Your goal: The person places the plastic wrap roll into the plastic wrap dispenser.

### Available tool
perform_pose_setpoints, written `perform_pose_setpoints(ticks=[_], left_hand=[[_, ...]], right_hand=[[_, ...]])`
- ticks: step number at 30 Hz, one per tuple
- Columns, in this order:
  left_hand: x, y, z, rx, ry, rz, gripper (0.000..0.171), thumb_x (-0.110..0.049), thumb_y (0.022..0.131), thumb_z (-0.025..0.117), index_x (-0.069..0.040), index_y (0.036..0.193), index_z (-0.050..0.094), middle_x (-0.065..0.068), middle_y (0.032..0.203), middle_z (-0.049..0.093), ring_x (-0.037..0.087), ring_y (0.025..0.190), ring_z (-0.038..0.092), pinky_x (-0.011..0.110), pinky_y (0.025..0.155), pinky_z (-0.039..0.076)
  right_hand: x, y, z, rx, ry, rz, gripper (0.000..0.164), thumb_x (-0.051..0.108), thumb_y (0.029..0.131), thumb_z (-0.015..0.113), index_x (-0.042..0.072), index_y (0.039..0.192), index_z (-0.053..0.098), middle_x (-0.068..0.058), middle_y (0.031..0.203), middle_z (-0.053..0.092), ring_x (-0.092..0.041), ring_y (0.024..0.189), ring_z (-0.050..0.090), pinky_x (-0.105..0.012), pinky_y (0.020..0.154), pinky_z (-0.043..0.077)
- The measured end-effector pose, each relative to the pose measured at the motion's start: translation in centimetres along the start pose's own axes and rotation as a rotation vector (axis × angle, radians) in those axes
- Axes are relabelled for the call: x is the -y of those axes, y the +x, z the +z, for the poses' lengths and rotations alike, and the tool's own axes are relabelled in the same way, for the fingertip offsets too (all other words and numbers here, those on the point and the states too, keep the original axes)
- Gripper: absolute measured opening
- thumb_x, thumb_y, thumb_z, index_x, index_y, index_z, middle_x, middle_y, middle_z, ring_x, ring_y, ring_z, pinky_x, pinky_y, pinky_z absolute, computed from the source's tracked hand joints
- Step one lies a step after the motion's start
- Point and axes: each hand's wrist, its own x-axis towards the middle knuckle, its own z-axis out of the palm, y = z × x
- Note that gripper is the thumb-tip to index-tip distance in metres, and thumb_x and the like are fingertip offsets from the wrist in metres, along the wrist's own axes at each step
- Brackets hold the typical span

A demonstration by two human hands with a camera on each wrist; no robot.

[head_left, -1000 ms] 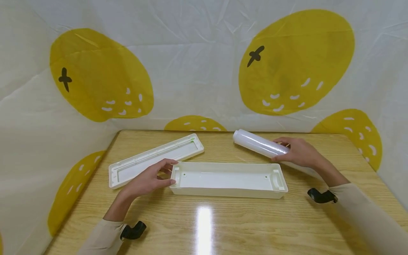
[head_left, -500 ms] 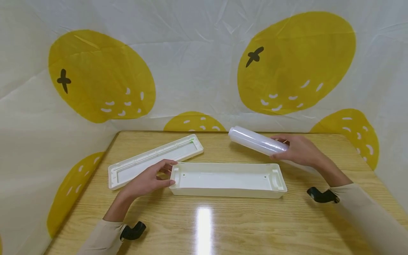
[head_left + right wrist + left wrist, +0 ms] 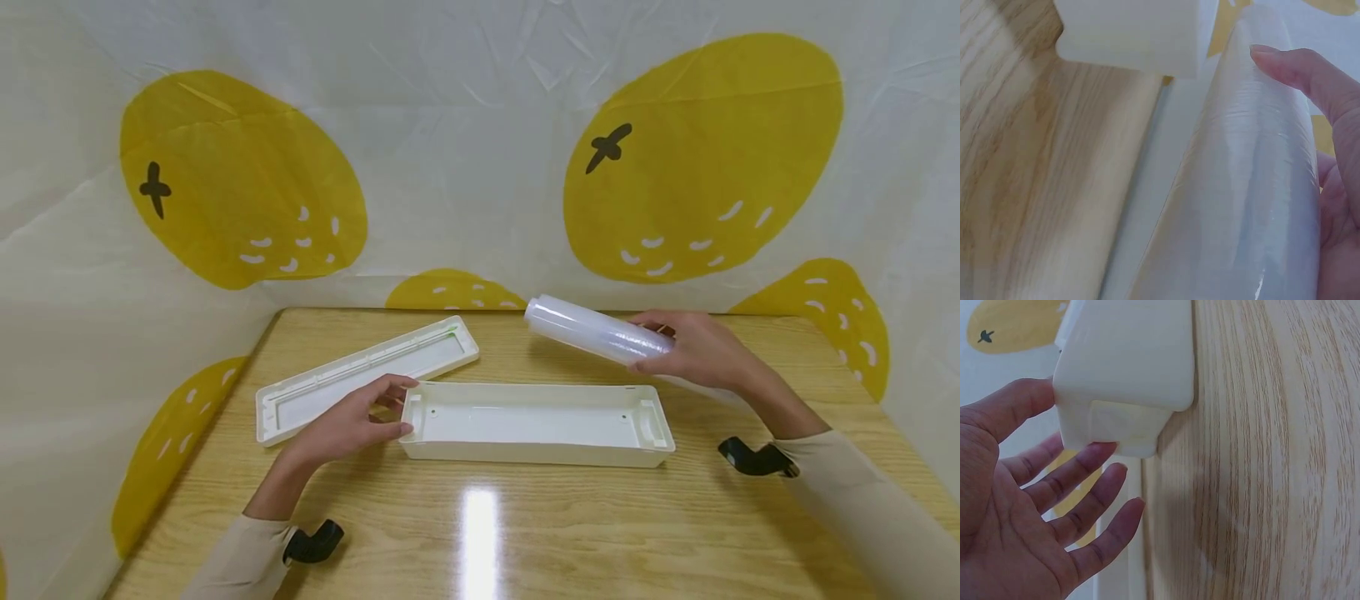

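Observation:
My left hand [image 3: 352,427] grips the left end of a long white plastic box [image 3: 536,454], thumb and index finger at its corners. The box lies lid-off across the table, its inside bare. In the left wrist view the thumb and two fingers touch the box's end [image 3: 1125,369], while the other fingers stand loose. With curled fingers and thumb, my right hand [image 3: 705,354] holds a roll of cling film [image 3: 581,327], slanted behind the box's right part. In the right wrist view the thumb presses along the roll [image 3: 1247,162]. The hand covers part of the roll.
A white framed lid [image 3: 408,357] with a green spot near its far end lies slanted behind my left hand. The wooden table [image 3: 570,533] ends at a lemon-print cloth [image 3: 465,183] along the back and sides. Black pieces [image 3: 312,542] show at both wrists.
My right hand has moved the cling film roll slightly left and up, its far end travelling furthest. My left hand, the box and the lid have stayed put.

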Motion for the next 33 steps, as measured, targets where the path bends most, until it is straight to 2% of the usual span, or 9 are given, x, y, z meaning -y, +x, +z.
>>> perform_pose_setpoints(ticks=[18, 33], left_hand=[[-0.1, 0.0, -0.1, 0.003, 0.000, -0.004, 0.059, -0.029, 0.096, 0.073, -0.016, 0.147, 0.047, 0.013, 0.136, 0.054, 0.030, 0.122, 0.054, 0.050, 0.100, 0.048], [0.0, 0.3, -0.2, 0.007, 0.008, -0.002, 0.059, -0.029, 0.095, 0.074, -0.017, 0.147, 0.047, 0.012, 0.135, 0.054, 0.030, 0.122, 0.055, 0.049, 0.100, 0.049]], right_hand=[[3.3, 0.3, -0.6, 0.012, 0.011, -0.025, 0.060, 0.045, 0.076, 0.089, 0.023, 0.127, 0.069, 0.001, 0.107, 0.073, -0.018, 0.085, 0.062, -0.034, 0.070, 0.046], [5.2, 0.5, -0.4, 0.007, 0.001, -0.091, 0.059, 0.044, 0.076, 0.089, 0.021, 0.126, 0.070, 0.002, 0.108, 0.074, -0.016, 0.085, 0.061, -0.035, 0.071, 0.048]])
